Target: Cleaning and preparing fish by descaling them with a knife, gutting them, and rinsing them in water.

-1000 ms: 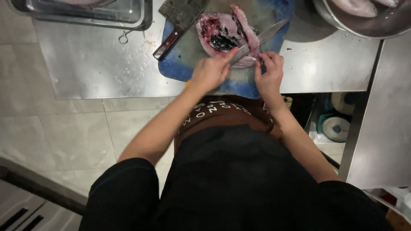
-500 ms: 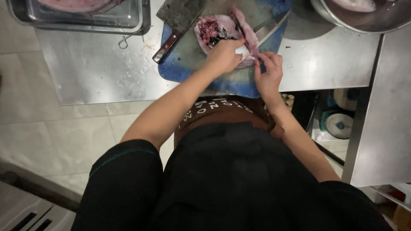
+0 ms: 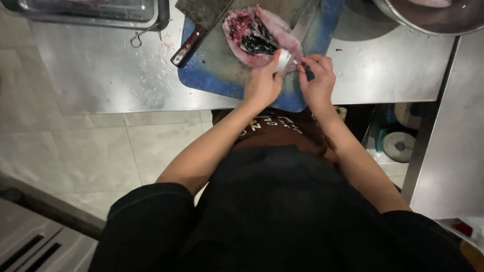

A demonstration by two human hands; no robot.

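Note:
A split-open pink fish [image 3: 254, 35], dark and bloody inside, lies on a blue cutting board [image 3: 212, 75] at the steel table's near edge. My right hand [image 3: 317, 80] grips the handle of a slim knife [image 3: 301, 27] whose blade runs up and away over the fish's right side. My left hand [image 3: 263, 83] pinches a pale flap of the fish at its near end, right beside the blade. The knife handle is hidden inside my fist.
A cleaver [image 3: 194, 30] with a dark wooden handle lies on the board's left part. A metal tray [image 3: 91, 12] sits at the back left, a large steel bowl [image 3: 428, 17] at the back right. A second steel counter [image 3: 454, 131] stands on the right, round items underneath.
My left hand drew back from on top of the fish to its near end and now pinches a pale flap. The knife blade swung more upright. The view shifted slightly.

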